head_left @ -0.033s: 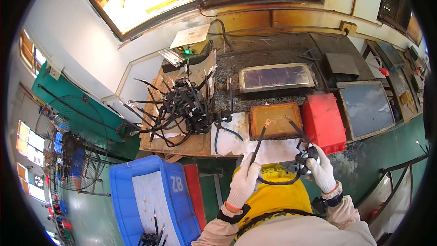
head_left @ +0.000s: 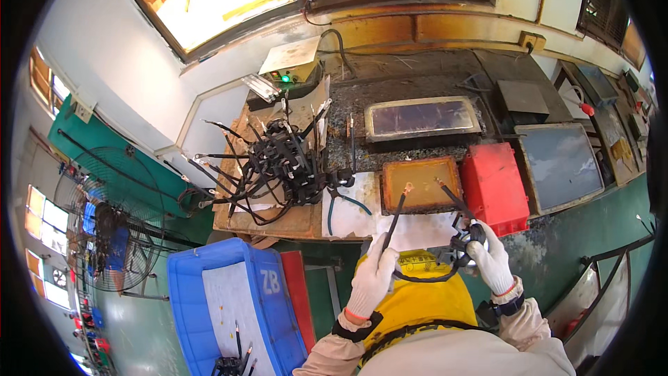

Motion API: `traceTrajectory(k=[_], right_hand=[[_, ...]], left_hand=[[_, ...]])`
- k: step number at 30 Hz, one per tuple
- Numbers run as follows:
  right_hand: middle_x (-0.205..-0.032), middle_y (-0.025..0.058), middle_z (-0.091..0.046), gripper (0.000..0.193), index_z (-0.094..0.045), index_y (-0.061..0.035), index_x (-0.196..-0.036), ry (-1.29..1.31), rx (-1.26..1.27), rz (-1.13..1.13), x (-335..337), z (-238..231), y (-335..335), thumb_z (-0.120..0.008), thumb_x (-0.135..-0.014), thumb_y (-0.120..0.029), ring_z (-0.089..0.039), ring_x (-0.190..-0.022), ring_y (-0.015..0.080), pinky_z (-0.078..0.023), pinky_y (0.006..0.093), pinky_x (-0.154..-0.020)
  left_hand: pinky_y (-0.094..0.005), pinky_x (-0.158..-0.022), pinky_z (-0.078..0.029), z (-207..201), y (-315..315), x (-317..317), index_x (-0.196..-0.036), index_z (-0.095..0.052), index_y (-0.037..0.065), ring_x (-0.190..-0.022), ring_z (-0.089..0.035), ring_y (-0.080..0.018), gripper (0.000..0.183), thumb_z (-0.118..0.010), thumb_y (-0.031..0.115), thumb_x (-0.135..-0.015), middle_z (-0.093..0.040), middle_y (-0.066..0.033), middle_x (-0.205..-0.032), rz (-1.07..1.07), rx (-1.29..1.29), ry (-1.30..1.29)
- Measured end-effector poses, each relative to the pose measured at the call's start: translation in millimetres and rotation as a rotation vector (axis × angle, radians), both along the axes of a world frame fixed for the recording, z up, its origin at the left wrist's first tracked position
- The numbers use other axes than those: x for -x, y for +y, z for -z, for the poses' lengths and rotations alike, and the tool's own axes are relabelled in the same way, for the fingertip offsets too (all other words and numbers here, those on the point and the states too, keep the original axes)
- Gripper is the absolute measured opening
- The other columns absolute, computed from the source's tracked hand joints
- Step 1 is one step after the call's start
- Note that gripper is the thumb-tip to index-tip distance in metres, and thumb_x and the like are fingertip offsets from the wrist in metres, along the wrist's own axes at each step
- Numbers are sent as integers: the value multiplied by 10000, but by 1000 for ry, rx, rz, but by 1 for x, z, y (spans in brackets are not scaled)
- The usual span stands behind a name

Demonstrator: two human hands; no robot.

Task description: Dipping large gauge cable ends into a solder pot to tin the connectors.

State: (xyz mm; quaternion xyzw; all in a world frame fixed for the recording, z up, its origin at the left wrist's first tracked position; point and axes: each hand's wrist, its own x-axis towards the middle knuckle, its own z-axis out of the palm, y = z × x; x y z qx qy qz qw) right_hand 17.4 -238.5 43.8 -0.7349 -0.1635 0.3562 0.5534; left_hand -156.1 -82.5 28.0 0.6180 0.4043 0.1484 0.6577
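Note:
In white knit gloves, both my hands hold a black cable point(head_left: 426, 280) that bends in a loop between them, over my yellow apron point(head_left: 417, 303). My left hand point(head_left: 373, 280) is closed round one end, which points up with a bare coppery tip over the shallow amber tray point(head_left: 422, 182). The fingers of my right hand point(head_left: 492, 259) are closed on a black bundled part of the cable, whose small fittings I cannot make out. From there the other tipped end leans up to the left, above the tray's right side. Neither tip visibly touches the tray.
A heap of black cables point(head_left: 282, 163) lies left on the bench, pliers point(head_left: 348, 202) beside it. A red box point(head_left: 494, 188), a framed dark tray point(head_left: 423, 118) and a grey-surfaced tray point(head_left: 561, 166) stand farther right. Below left is a blue bin point(head_left: 188, 299) holding some cables.

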Motion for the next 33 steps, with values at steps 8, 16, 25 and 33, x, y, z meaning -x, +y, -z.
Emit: traceTrajectory(k=[8,16,25,33], right_hand=[[-910,48,-613,458,-466,-84,-1262,25,75,4,-6,0,14,-553,-832,-216,-583,-623,98,-486,212,-481],[-893,45,-613,455,-468,-82,-1258,50,65,-6,-12,3,14,-561,-836,-226,-570,-585,89,-474,209,-467],[-874,34,-613,451,-468,-81,-1257,38,104,24,-11,2,18,-564,-835,-208,-561,-567,84,-463,204,-455],[-886,32,-615,461,-454,-69,-1266,10,75,15,-10,1,19,-558,-832,-185,-554,-561,85,-454,202,-444]], left_hand=[[-186,-439,-379,6,15,-8,-1282,-444,26,-472,-439,-46,400,-421,223,-935,-547,-13,-703,26,-10,12],[-187,-439,-384,10,17,-13,-1274,-451,25,-475,-449,-47,407,-432,235,-926,-546,-15,-698,21,14,17],[-187,-423,-373,16,20,-15,-1250,-465,22,-456,-440,-47,389,-437,235,-925,-546,-17,-688,16,49,15],[-193,-413,-370,14,20,-14,-1243,-471,28,-451,-439,-52,389,-434,250,-926,-546,-18,-682,6,67,13]])
